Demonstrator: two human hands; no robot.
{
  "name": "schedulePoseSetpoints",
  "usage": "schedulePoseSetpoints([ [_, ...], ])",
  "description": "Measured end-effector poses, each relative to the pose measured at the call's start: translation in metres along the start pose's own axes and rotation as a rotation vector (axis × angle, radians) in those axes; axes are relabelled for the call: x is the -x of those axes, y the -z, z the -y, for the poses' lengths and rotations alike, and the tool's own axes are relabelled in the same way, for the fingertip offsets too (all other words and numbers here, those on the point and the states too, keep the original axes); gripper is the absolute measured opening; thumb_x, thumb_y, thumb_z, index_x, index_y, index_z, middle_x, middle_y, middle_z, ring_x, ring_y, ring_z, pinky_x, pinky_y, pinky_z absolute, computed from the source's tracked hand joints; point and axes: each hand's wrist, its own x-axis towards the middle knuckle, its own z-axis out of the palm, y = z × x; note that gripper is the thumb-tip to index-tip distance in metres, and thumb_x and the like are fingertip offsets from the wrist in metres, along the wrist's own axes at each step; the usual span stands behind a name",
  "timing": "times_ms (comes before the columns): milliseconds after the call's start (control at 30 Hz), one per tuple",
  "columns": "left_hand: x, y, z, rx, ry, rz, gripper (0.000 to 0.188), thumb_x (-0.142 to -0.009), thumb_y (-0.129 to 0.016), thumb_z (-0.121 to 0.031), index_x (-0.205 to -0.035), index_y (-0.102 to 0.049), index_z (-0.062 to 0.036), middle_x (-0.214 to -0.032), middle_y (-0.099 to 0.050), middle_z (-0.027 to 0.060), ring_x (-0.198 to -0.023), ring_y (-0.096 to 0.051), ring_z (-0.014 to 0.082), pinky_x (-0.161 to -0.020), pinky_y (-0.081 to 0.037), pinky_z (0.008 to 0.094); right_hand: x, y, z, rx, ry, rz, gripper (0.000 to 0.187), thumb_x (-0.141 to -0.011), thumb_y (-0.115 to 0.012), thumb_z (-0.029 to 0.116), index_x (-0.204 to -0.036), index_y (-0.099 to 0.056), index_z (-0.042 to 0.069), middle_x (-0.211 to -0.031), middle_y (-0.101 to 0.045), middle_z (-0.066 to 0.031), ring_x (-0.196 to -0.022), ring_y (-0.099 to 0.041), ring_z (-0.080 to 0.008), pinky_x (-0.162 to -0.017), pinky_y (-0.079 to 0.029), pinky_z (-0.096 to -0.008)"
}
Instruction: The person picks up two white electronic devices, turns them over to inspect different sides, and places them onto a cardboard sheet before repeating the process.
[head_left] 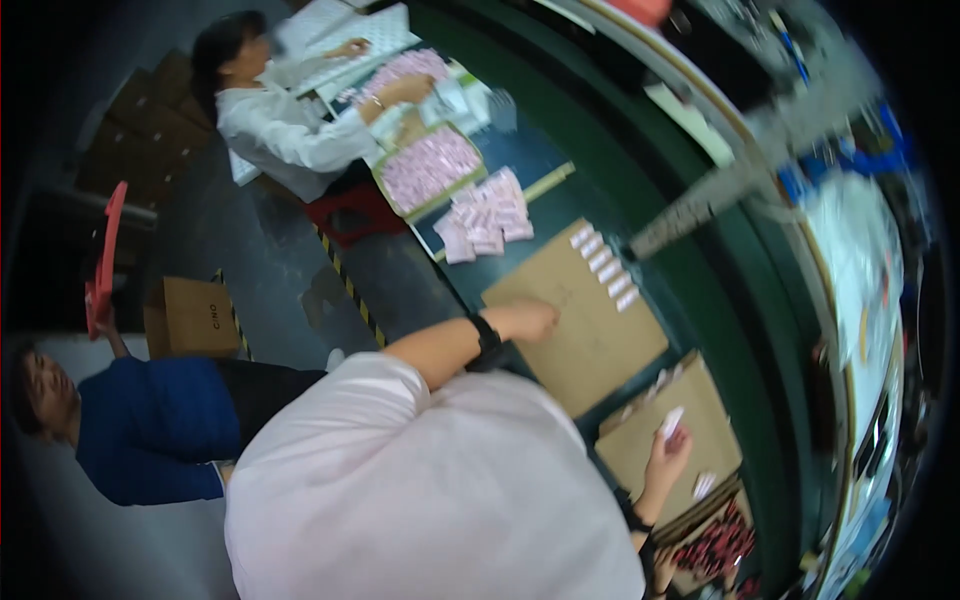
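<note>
- The left hand (530, 322) is positioned over the large cardboard sheet (590, 350), close to the side facing the near edge of the desk (705, 310). The fingers are curled in; whether anything is gripped, or whether the sheet is touched, cannot be told.
- A small white-and-pink packet (672, 422) is gripped in the fingertips of the right hand (675, 447), above the second cardboard piece (645, 435).
- The large cardboard sheet is laid flat at the near edge of the desk. A row of small packets (604, 266) is arranged along its far edge, spaced slightly apart.
- The second cardboard piece is located to the right of the sheet, further along the near edge. Loose packets (705, 487) are placed near its right-hand end.
- Beyond that end, red-and-black items (715, 545) are gathered; their kind cannot be made out.
- Pink bags (485, 218) are heaped on the desk to the left of the sheet, partly overlapped.
- A tray (478, 178) filled with pink pieces is set beside the bags, at the near edge. Its far-left side is occupied by a co-worker in white (290, 135).
</note>
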Motion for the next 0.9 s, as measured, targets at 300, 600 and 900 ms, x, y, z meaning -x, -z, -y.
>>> schedulePoseSetpoints([
  [300,0.045,0.077,-0.014,0.413,-0.114,-0.211,0.031,-0.087,-0.061,-0.027,-0.107,-0.061,-0.0023,-0.099,-0.067,0.0151,-0.092,-0.065,0.0276,-0.08,-0.05,0.0367,-0.015,-0.101,0.096,-0.084,-0.02,0.313,0.032,-0.087,-0.059,-0.004,-0.118,-0.049,-0.002,-0.108,-0.056,-0.0088,-0.095,-0.056,-0.0143,-0.08,-0.048,-0.0265],
  [600,0.107,0.112,-0.1,0.747,-0.172,-0.286,0.027,-0.093,-0.056,-0.021,-0.112,-0.056,-0.0021,-0.088,-0.065,0.0104,-0.079,-0.061,0.0231,-0.07,-0.047,0.036,-0.044,-0.157,0.171,0.145,0.27,0.602,0.032,-0.082,-0.062,-0.006,-0.112,-0.055,-0.002,-0.103,-0.057,-0.0083,-0.09,-0.057,-0.0146,-0.073,-0.048,-0.0261],
  [900,0.132,0.051,-0.164,0.839,-0.082,-0.806,0.015,-0.093,-0.052,-0.012,-0.104,-0.053,-0.0031,-0.085,-0.059,0.0046,-0.073,-0.054,0.0113,-0.065,-0.044,0.0281,-0.045,-0.132,0.169,0.014,0.622,0.745,0.038,-0.076,-0.066,-0.006,-0.113,-0.057,-0.001,-0.101,-0.059,-0.012,-0.091,-0.059,-0.0224,-0.075,-0.048,-0.0301],
])
